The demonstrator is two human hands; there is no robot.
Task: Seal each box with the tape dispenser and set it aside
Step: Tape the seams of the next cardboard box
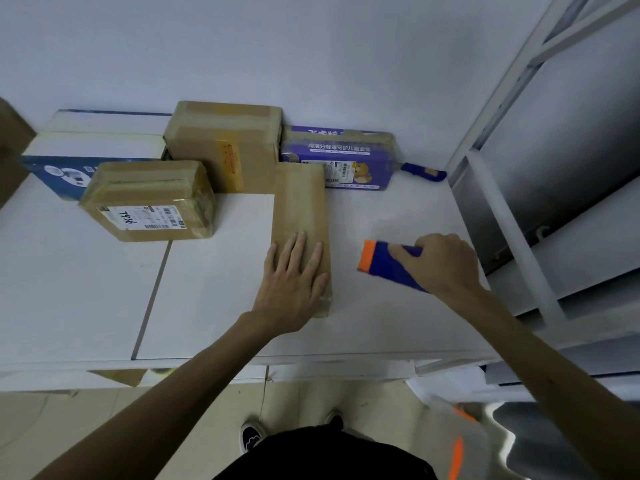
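Dim, cool, even light gives the white worktop (214, 289) a bluish cast. Soft, faint shadows lie around the left grip (294, 282) and the right grip (446, 265). The tape dispenser (388, 263) in the right grip is smeared by motion blur. Right of that grip a metal panel (561, 140) shades from pale sheen to dark. Wide-angle distortion bows the rack frame (495, 109) above it; below it the picture's corner is soft and streaked.
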